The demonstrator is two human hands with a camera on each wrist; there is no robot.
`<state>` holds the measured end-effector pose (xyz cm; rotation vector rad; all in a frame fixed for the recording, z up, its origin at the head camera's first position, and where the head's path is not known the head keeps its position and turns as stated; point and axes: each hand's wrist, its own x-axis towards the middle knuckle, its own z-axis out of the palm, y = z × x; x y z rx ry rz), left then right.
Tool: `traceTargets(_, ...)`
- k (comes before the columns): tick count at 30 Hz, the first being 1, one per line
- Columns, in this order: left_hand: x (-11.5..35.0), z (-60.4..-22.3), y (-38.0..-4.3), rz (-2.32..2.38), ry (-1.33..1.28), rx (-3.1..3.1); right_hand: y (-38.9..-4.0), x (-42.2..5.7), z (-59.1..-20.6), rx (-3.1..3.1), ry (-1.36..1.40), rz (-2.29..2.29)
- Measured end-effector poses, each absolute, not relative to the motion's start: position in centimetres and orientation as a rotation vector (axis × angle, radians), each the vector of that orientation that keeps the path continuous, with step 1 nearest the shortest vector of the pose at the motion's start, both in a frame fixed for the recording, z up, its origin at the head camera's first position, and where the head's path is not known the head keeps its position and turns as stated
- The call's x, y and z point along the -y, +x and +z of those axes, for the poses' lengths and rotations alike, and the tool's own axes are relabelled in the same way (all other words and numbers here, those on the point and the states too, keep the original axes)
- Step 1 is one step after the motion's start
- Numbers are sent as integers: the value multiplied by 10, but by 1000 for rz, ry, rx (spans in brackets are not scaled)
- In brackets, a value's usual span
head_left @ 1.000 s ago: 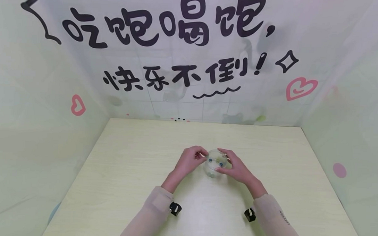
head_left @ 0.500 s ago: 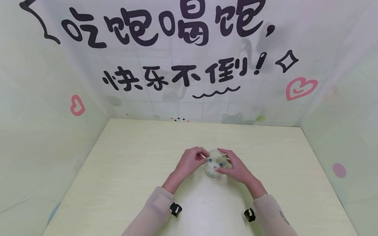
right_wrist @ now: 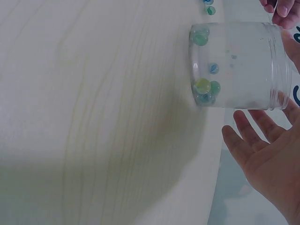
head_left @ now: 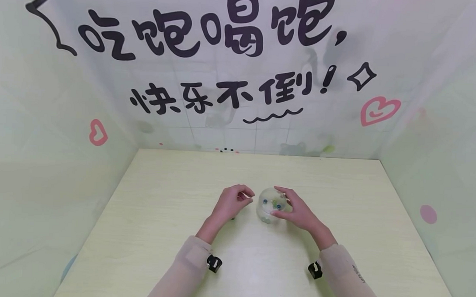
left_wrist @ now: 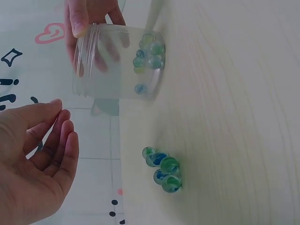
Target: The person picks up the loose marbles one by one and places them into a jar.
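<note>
A clear jar (head_left: 268, 213) stands upright on the table with several glass marbles (left_wrist: 152, 51) at its bottom. My right hand (head_left: 300, 214) holds the jar near its rim, thumb on the near side and fingers round the far side. Left of the jar, apart from it, my left hand (head_left: 231, 203) hovers with fingers loosely bent. Nothing shows between its thumb and fingertips in the left wrist view. Below that hand, several blue and green marbles (left_wrist: 166, 171) lie in a cluster on the table, mostly hidden by it in the head view.
The pale wooden table (head_left: 165, 198) reaches back to a printed cloth wall (head_left: 163, 133). More cloth hangs along the left and right sides. A black clip (head_left: 214, 264) sits at the left sleeve, and another black clip (head_left: 315, 270) at the right.
My left hand has moved left, away from the jar's rim, after drawing slightly closer to it. The right hand and the jar have stayed in place.
</note>
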<state>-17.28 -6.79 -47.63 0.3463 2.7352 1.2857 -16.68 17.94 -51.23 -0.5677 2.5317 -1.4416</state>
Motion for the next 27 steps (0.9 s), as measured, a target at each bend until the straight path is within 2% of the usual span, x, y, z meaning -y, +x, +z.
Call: traceTargets(27, 108, -494, -166, 1267, 185, -2723, -167, -180, -509, -2520, -555, -1436)
